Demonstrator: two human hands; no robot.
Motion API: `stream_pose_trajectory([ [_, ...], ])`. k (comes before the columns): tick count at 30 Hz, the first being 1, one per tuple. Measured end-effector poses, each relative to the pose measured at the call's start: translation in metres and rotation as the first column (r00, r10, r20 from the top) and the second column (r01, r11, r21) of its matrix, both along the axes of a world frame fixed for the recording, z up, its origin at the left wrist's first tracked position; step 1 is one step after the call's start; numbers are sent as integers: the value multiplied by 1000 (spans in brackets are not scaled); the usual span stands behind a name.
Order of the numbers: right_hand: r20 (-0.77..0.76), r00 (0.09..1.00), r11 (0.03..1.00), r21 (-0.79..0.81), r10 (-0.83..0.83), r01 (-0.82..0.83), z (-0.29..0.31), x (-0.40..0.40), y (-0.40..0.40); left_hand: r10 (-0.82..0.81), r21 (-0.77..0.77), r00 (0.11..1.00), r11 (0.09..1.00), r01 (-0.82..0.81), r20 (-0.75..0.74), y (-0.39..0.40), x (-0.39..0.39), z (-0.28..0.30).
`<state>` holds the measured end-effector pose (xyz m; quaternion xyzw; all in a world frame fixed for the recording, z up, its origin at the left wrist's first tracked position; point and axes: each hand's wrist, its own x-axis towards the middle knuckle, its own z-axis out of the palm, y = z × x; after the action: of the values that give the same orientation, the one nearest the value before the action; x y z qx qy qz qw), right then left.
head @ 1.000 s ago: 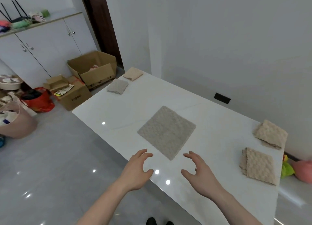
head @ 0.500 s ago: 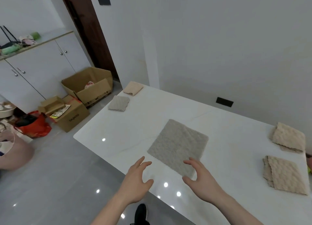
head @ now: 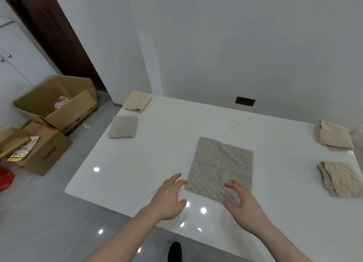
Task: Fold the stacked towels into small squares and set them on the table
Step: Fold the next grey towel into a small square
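Note:
A grey textured towel [head: 221, 166] lies spread flat as a large square on the white table [head: 161, 153]. My left hand [head: 170, 198] hovers open by the towel's near left corner, fingertips just short of it. My right hand [head: 242, 206] is open, its fingers over the towel's near edge. Two small folded squares sit at the far left: a grey one [head: 123, 127] and a beige one [head: 138, 104]. Beige towel stacks lie at the right: one farther [head: 334, 138], one nearer [head: 341, 179].
Open cardboard boxes [head: 57, 104] and a smaller box [head: 35, 153] stand on the grey floor left of the table. A white wall with a black socket [head: 245, 101] backs the table. White cabinets [head: 11, 65] stand at far left. My shoe [head: 174, 251] shows below the table edge.
Both hands have moved forward to the grey towel's near edge, the right one now over it. The view has shifted closer and to the right.

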<state>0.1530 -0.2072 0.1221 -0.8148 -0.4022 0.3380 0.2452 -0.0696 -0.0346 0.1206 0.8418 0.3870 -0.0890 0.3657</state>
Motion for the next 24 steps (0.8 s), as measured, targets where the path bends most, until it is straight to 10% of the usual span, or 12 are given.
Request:
stream_pose_trajectory([
  [13,270,962,998,-69,28,-10,-142,48,20,-347,260,938,906,333,11,46,77,-134],
  [24,653,756,992,115,-44,-42,-232,38,17,-336,549,927,812,196,165,35,71,-215],
])
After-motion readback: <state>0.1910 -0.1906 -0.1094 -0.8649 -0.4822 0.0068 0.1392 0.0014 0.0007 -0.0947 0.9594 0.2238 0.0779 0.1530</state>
